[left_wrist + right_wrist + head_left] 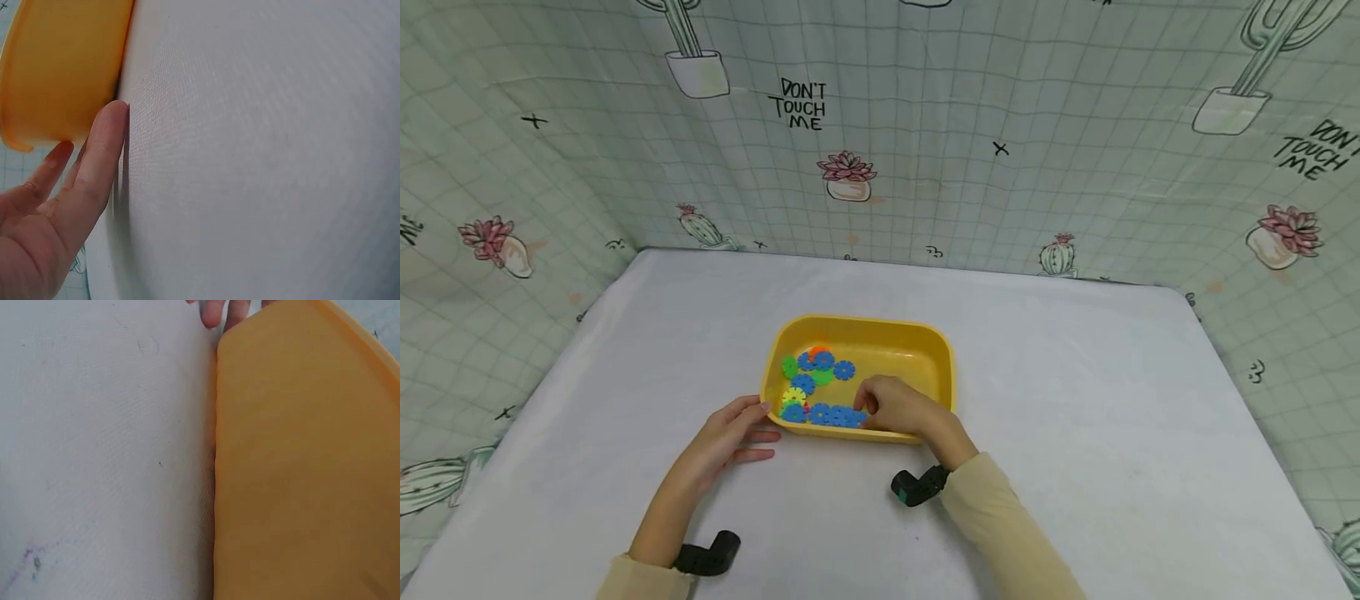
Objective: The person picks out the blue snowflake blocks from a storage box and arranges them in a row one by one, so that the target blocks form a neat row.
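Head cam looked forward and down from above, far enough back to fit the whole yellow tray and most of the table. Both wrist cams sat super close, tipped sideways: tray at 11 o'clock in the left view, 3 in the right. Those two shared the tray and probably the left hand, cropped at 12 in the right one.

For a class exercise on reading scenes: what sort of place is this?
Probably a screened-off tabletop activity space: a white table, cactus-print fabric behind it and at the sides, and a yellow tray of colourful notched discs.
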{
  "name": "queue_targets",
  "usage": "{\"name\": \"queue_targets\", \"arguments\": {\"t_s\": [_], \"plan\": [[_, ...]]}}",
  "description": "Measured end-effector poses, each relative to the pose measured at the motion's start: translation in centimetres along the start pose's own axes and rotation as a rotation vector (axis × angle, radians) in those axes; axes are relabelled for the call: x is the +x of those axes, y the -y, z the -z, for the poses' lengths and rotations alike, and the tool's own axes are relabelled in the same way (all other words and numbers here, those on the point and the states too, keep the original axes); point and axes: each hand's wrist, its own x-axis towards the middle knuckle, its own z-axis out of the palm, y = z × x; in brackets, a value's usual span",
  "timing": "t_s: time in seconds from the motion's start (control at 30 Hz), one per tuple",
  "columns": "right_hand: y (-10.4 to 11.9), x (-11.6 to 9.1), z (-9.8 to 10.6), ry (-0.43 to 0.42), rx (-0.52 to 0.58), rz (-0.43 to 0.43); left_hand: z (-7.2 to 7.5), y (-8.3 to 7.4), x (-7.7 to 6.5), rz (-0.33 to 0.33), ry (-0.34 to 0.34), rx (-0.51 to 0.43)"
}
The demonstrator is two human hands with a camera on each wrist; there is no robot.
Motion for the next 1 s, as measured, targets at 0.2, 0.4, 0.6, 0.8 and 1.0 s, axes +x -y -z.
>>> {"name": "queue_targets", "arguments": {"t_s": [0.2, 0.4, 0.6, 0.8, 1.0], "plan": [[0.38, 0.20, -0.25, -0.003, -0.030, -0.003, 0.01, -0.01, -0.18, -0.009, -0.042, 0.040], [0.56, 0.35, -0.40, -0.010, -0.052, 0.004, -0.29, -0.39, -0.26, -0.046, -0.113, 0.134], [0.62, 0.47, -0.49, -0.020, -0.062, 0.000, -0.32, -0.65, -0.33, -0.060, -0.136, 0.192], [0.60, 0.40, -0.36, -0.027, -0.050, -0.015, -0.31, -0.67, -0.08, -0.048, -0.122, 0.172], [0.48, 0.26, -0.30, -0.043, -0.046, -0.033, -0.48, -0.59, 0.12, -0.035, -0.110, 0.175]]}}
